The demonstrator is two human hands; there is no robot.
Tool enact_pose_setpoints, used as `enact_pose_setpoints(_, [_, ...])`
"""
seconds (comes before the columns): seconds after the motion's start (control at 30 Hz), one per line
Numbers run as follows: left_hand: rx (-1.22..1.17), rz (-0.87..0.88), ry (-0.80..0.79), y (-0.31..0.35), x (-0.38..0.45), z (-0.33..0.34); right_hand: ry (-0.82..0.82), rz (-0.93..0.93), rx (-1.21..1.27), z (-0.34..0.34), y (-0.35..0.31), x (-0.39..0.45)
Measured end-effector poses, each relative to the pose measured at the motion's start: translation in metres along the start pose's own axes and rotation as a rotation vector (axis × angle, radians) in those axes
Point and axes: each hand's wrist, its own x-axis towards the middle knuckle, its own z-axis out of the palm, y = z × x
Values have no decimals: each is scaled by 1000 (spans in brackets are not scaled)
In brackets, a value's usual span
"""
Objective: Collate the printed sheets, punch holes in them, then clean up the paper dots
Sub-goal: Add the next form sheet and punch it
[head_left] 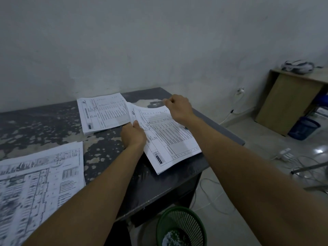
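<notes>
A printed sheet (166, 139) with tables lies slanted at the right end of the worn dark table (53, 121), its far edge curled up. My left hand (134, 134) grips its left edge, thumb on top. My right hand (178, 106) pinches its far right corner. A stack of similar printed sheets (102, 114) lies flat just behind and to the left. A pile of large plan drawings (35, 183) covers the near left of the table. No hole punch is in view.
A green mesh waste basket (181, 226) with paper bits stands on the floor under the table's right corner. Cables and a power strip (284, 154) lie on the floor at right. A wooden desk (291, 98) and blue bin (304, 127) stand farther right.
</notes>
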Motion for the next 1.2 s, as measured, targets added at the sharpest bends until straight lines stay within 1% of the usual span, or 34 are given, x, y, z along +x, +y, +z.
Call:
enact_pose_setpoints(0.13, [-41, -25, 11, 4, -4, -2, 11, 20, -58, 0, -6, 1])
enact_pose_setpoints(0.23, [-42, -26, 16, 5, -4, -9, -3, 37, -165, 1, -11, 1])
enact_pose_setpoints(0.33, [-10, 42, 35, 10, -1, -27, -35, 69, -259, -3, -22, 1])
enact_pose_setpoints(0.5, [-23, 144, 65, 19, 4, -65, -143, 94, -395, -10, -46, 1])
enact_pose_setpoints(0.57, [-30, 164, 77, 22, 9, -84, -114, 51, -494, -10, -53, 1])
enact_pose_setpoints(0.63, [-50, 191, 75, 23, 15, -104, -27, -45, -543, -6, -58, -1])
enact_pose_setpoints(0.67, [-62, 203, 76, 23, 19, -115, 14, -91, -482, -3, -61, -2])
enact_pose_setpoints(0.73, [-89, 220, 94, 23, 26, -136, 45, -141, -255, 5, -73, -7])
enact_pose_setpoints(0.83, [-164, 215, 113, 23, 36, -169, 27, -95, -66, 18, -98, -11])
enact_pose_setpoints(0.87, [-185, 205, 114, 24, 40, -181, -5, -54, -19, 23, -107, -12])
enact_pose_setpoints(0.93, [-209, 192, 138, 23, 51, -205, -129, 49, 101, 35, -122, -11])
enact_pose_setpoints(1.0, [-208, 188, 188, 20, 65, -228, -333, 195, 314, 49, -135, -12])
enact_pose_setpoints(1.07, [-160, 180, 231, 14, 80, -251, -503, 271, 492, 63, -147, -16])
enact_pose_setpoints(1.13, [-110, 179, 244, 7, 96, -272, -557, 253, 553, 79, -160, -18])
enact_pose_setpoints(1.2, [-21, 198, 254, 0, 113, -290, -550, 211, 537, 97, -177, -18])
